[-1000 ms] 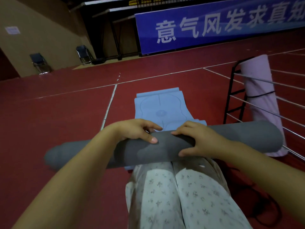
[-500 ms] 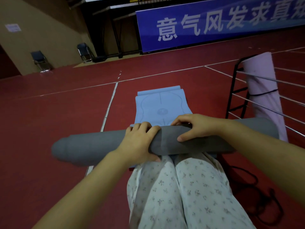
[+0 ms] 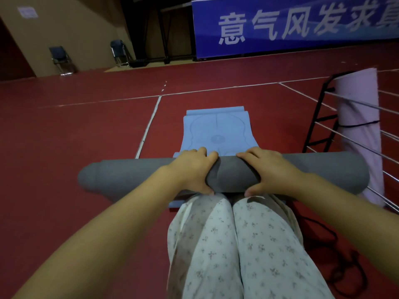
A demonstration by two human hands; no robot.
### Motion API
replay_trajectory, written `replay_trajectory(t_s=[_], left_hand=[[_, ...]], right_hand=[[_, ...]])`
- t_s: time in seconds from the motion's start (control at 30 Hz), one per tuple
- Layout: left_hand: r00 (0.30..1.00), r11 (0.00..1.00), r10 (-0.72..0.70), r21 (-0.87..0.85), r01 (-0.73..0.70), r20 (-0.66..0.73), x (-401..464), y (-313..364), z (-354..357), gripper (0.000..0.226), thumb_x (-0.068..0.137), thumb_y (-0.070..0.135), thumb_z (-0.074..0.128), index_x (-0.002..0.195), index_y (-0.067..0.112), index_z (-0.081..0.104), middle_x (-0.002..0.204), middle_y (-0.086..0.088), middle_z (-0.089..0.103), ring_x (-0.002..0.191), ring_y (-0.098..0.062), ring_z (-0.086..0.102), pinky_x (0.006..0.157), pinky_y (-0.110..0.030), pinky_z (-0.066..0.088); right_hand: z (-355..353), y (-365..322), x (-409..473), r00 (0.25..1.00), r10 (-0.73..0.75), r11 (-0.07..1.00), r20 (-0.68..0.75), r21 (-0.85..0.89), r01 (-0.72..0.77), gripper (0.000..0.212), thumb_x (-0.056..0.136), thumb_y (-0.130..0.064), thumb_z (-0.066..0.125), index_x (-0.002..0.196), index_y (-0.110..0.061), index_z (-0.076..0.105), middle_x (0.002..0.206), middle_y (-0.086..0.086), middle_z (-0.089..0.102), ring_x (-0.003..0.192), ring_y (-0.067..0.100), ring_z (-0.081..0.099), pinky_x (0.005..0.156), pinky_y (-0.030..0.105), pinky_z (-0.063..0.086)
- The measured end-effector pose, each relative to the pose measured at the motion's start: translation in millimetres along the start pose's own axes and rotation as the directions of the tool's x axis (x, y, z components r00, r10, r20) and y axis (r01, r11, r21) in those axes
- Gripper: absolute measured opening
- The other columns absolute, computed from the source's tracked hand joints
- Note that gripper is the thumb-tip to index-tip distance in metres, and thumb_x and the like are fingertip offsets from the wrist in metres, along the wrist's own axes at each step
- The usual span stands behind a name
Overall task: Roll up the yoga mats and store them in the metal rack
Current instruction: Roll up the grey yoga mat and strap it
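- Both hands, the left hand (image 3: pixel 194 169) and right hand (image 3: pixel 269 171), have moved close together and now grip the grey mat (image 3: pixel 129 178).
- The roll looks finished; the rack (image 3: pixel 319 126) waits at 2 o'clock.

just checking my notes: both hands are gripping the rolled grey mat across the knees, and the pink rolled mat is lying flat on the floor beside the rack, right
Not quite. The head view shows the left hand and right hand gripping the rolled grey mat across the knees, but the pink rolled mat is standing upright in the metal rack, not lying flat on the floor beside it.
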State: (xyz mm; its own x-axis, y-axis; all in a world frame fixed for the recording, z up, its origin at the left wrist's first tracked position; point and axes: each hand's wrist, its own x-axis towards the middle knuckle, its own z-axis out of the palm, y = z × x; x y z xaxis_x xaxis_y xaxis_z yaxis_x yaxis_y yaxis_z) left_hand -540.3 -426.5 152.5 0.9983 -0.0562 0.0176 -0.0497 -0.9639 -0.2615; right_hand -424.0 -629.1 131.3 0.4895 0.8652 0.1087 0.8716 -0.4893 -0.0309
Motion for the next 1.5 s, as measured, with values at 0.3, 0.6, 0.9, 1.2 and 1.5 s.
replay_trajectory(t_s=[0.3, 0.6, 0.9, 1.2, 1.5], left_hand=[[1.0, 0.998, -0.029, 0.05, 0.028, 0.011, -6, 0, -17, 0.08, 0.064, 0.061, 0.073, 0.121, 0.015, 0.042, 0.103, -0.007, 0.052, 0.08, -0.025, 0.053, 0.063, -0.034, 0.039], [0.994, 0.999, 0.013, 0.051, -0.008, -0.112, -89, 7, -103, 0.082, 0.058, 0.071, 0.066, 0.121, 0.025, 0.042, 0.1, 0.004, 0.053, 0.081, -0.021, 0.058, 0.068, -0.036, 0.05], [0.984, 0.996, 0.087, -0.038, -0.082, 0.155, -139, 53, -51, 0.078, 0.06, 0.074, 0.058, 0.12, 0.027, 0.041, 0.103, 0.004, 0.054, 0.085, -0.019, 0.06, 0.07, -0.034, 0.049], [0.964, 0.98, 0.106, -0.187, -0.061, 0.243, -118, 46, -43, 0.086, 0.058, 0.071, 0.07, 0.129, 0.033, 0.04, 0.117, 0.008, 0.053, 0.1, -0.013, 0.055, 0.082, -0.03, 0.046], [0.985, 0.973, 0.155, -0.159, -0.166, -0.081, -122, 75, -42, 0.08, 0.071, 0.051, 0.074, 0.141, 0.037, 0.039, 0.137, 0.001, 0.045, 0.12, -0.024, 0.049, 0.095, -0.039, 0.042]], right_hand=[[-16, -10, 5, 0.998, 0.001, 0.975, 0.06, -0.22, 0.013, 0.096, 0.06, -0.064, 0.072, 0.137, -0.028, 0.029, 0.125, -0.001, 0.044, 0.11, 0.022, 0.047, 0.088, 0.041, 0.04], [-111, -55, -61, 0.991, -0.128, 0.967, -0.038, -0.229, 0.116, 0.089, 0.06, -0.075, 0.061, 0.134, -0.037, 0.03, 0.12, -0.01, 0.044, 0.107, 0.015, 0.046, 0.086, 0.035, 0.037], [-50, -84, -116, 0.973, -0.167, 0.984, 0.16, -0.033, 0.174, 0.09, 0.06, -0.076, 0.062, 0.136, -0.037, 0.031, 0.121, -0.01, 0.044, 0.108, 0.013, 0.045, 0.09, 0.035, 0.036], [-34, -62, -95, 0.954, -0.18, 0.955, 0.238, 0.277, 0.111, 0.081, 0.054, -0.072, 0.074, 0.123, -0.046, 0.04, 0.113, -0.023, 0.046, 0.102, -0.001, 0.046, 0.092, 0.026, 0.038], [-42, -37, -50, 0.862, -0.182, 0.877, 0.474, 0.474, -0.076, 0.065, 0.063, -0.05, 0.083, 0.118, -0.041, 0.05, 0.115, -0.022, 0.057, 0.101, -0.002, 0.057, 0.09, 0.022, 0.049]])
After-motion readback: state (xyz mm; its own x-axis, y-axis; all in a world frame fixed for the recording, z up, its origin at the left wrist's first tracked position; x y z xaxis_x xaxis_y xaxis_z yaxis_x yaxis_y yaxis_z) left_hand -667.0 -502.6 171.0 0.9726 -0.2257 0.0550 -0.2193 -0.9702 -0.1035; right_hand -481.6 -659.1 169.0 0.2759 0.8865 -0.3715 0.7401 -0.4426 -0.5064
